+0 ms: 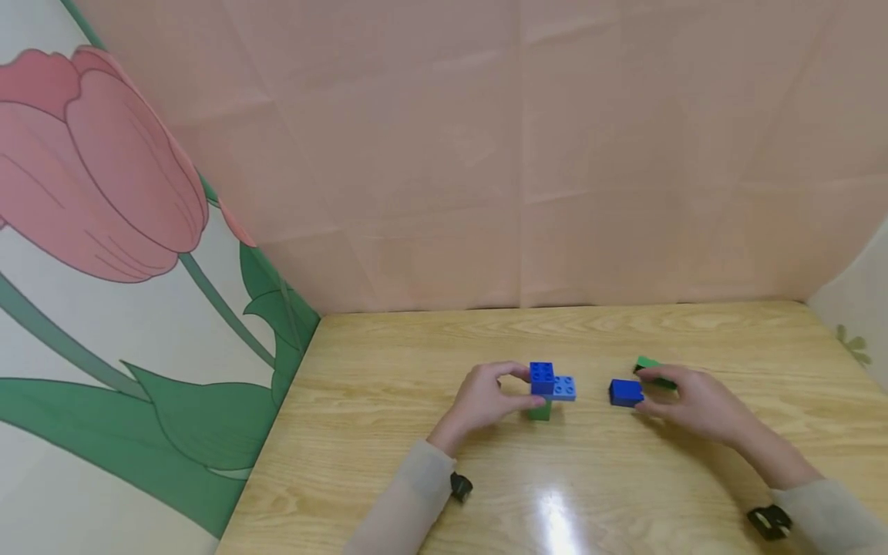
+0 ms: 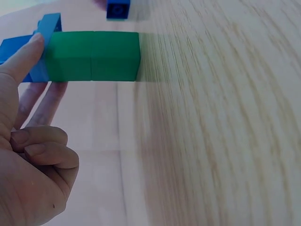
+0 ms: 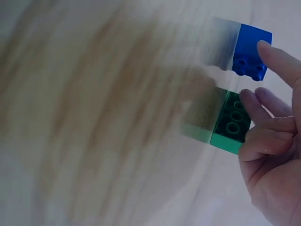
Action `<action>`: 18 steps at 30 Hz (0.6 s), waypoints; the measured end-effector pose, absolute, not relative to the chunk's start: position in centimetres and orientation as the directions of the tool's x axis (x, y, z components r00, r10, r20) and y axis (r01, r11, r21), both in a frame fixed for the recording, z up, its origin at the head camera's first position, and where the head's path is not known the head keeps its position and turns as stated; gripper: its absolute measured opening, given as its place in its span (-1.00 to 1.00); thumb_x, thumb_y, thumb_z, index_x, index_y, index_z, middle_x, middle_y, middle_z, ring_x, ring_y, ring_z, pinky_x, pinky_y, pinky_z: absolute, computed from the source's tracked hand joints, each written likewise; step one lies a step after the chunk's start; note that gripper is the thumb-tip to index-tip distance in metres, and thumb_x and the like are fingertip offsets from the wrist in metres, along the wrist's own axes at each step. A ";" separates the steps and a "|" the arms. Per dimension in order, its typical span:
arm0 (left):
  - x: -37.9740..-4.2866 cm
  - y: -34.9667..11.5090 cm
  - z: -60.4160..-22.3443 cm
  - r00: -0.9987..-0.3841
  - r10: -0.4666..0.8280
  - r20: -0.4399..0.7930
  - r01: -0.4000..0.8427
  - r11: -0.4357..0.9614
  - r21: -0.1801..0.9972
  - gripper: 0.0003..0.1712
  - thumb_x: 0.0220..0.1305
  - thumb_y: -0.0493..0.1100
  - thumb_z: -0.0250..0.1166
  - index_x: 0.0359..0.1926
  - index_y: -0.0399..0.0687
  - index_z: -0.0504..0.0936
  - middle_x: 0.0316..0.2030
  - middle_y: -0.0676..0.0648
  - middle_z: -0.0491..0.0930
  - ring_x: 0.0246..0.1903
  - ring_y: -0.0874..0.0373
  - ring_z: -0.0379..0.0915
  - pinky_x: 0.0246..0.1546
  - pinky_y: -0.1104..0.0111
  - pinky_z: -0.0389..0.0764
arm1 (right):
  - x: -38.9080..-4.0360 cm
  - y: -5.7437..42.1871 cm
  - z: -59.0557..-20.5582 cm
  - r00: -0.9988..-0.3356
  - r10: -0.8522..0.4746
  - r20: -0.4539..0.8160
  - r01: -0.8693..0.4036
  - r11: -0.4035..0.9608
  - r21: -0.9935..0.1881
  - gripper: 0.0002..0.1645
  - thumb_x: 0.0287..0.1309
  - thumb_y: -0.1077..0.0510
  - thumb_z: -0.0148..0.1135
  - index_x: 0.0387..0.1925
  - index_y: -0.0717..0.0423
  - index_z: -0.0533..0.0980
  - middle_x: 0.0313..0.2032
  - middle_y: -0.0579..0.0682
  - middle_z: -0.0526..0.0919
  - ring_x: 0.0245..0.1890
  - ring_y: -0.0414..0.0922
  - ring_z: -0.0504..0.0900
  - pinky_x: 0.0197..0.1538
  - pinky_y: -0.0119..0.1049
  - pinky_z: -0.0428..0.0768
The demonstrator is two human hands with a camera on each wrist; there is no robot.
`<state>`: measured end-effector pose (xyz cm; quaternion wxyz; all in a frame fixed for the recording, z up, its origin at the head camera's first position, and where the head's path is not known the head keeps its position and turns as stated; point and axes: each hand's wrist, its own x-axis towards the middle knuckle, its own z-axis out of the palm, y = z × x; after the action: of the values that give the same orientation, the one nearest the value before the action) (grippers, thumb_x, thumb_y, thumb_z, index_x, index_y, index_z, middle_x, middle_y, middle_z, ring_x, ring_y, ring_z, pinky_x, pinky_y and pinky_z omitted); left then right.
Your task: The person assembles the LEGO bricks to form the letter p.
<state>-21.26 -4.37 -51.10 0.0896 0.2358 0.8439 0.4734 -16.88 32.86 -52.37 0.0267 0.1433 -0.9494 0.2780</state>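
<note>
My left hand (image 1: 489, 397) grips the upper part of a brick stack. A dark blue toy brick (image 1: 542, 378) tops it, over a lighter blue brick (image 1: 565, 388) that juts out to the right. Below these are two green bricks (image 2: 94, 56), end to end in the left wrist view. My right hand (image 1: 701, 401) is over the table with thumb and forefinger apart. Its thumb is right at a loose blue brick (image 1: 625, 393), which lies on its side, studs toward the hand. The other fingertips are close to a loose green brick (image 3: 229, 122), also on its side.
The wooden table (image 1: 375, 478) ends at a pink cloth backdrop (image 1: 430, 193). A tulip-printed panel (image 1: 208, 331) stands along the left edge. Black pieces (image 1: 770, 523) show at both wrists.
</note>
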 end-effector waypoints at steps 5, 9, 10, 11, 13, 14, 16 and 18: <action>-21.3 -4.4 -51.1 -0.873 0.482 0.078 0.312 0.428 0.848 -0.54 0.12 0.23 0.58 0.05 0.34 0.74 -0.09 0.41 0.66 0.13 0.33 0.51 0.09 0.21 0.53 | -17.3 32.8 -52.8 -0.963 -0.260 0.068 -0.256 0.810 -0.528 -0.16 0.13 -0.28 0.53 0.25 0.19 0.59 0.25 0.42 0.53 0.19 0.41 0.53 0.01 0.26 0.55; -21.3 -4.4 -51.1 -0.873 0.482 0.078 0.311 0.424 0.851 -0.54 0.12 0.24 0.58 0.04 0.35 0.75 -0.09 0.41 0.66 0.11 0.39 0.49 0.09 0.21 0.53 | -17.5 32.7 -53.1 -0.962 -0.266 0.062 -0.256 0.803 -0.538 -0.20 0.12 -0.24 0.55 0.23 0.18 0.60 0.25 0.47 0.51 0.06 0.32 0.60 -0.09 0.14 0.56; -21.3 -4.4 -51.2 -0.873 0.482 0.078 0.310 0.423 0.851 -0.54 0.12 0.24 0.58 0.04 0.35 0.75 -0.09 0.41 0.66 0.11 0.39 0.49 0.09 0.20 0.53 | -17.6 32.7 -53.1 -0.961 -0.269 0.068 -0.262 0.799 -0.541 -0.21 0.12 -0.22 0.56 0.22 0.18 0.61 0.24 0.48 0.51 0.06 0.33 0.60 -0.09 0.15 0.56; -21.3 -4.4 -51.2 -0.872 0.483 0.077 0.311 0.425 0.850 -0.54 0.11 0.24 0.58 0.03 0.36 0.74 -0.09 0.41 0.66 0.11 0.39 0.49 0.09 0.20 0.53 | -17.7 32.7 -53.2 -0.959 -0.274 0.074 -0.269 0.794 -0.545 -0.24 0.11 -0.20 0.57 0.20 0.18 0.62 0.24 0.49 0.51 0.05 0.35 0.59 -0.07 0.21 0.57; -21.3 -4.4 -51.2 -0.873 0.482 0.077 0.310 0.425 0.851 -0.54 0.11 0.25 0.58 0.03 0.37 0.74 -0.09 0.41 0.66 0.12 0.37 0.50 0.09 0.20 0.53 | -17.8 32.7 -53.3 -0.958 -0.274 0.087 -0.276 0.788 -0.550 -0.28 0.11 -0.17 0.58 0.17 0.17 0.64 0.23 0.49 0.51 0.16 0.47 0.52 0.06 0.39 0.50; -21.3 -4.3 -51.2 -0.873 0.481 0.077 0.309 0.425 0.851 -0.54 0.11 0.25 0.58 0.03 0.37 0.75 -0.09 0.41 0.66 0.12 0.36 0.50 0.09 0.20 0.53 | -17.8 32.7 -53.4 -0.957 -0.274 0.090 -0.277 0.786 -0.553 -0.29 0.10 -0.16 0.59 0.16 0.18 0.64 0.23 0.49 0.51 0.19 0.52 0.48 0.09 0.45 0.45; -21.3 -4.3 -51.3 -0.873 0.482 0.076 0.308 0.424 0.852 -0.55 0.11 0.25 0.58 0.03 0.37 0.75 -0.10 0.41 0.66 0.13 0.33 0.51 0.09 0.20 0.53 | -17.8 32.7 -53.4 -0.957 -0.274 0.092 -0.278 0.784 -0.555 -0.30 0.10 -0.15 0.59 0.14 0.20 0.65 0.23 0.50 0.51 0.22 0.55 0.43 0.13 0.49 0.40; -21.3 -4.3 -51.3 -0.872 0.484 0.076 0.309 0.423 0.852 -0.55 0.11 0.25 0.58 0.02 0.37 0.75 -0.10 0.41 0.66 0.13 0.33 0.51 0.08 0.20 0.53 | -17.8 32.7 -53.4 -0.959 -0.270 0.091 -0.275 0.791 -0.547 -0.31 0.10 -0.15 0.59 0.12 0.21 0.65 0.21 0.51 0.52 0.18 0.51 0.49 0.06 0.40 0.50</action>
<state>-21.34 -4.33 -51.27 0.0906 0.2364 0.8387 0.4822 -17.82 32.69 -53.44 0.0039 0.1439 -0.9463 0.2894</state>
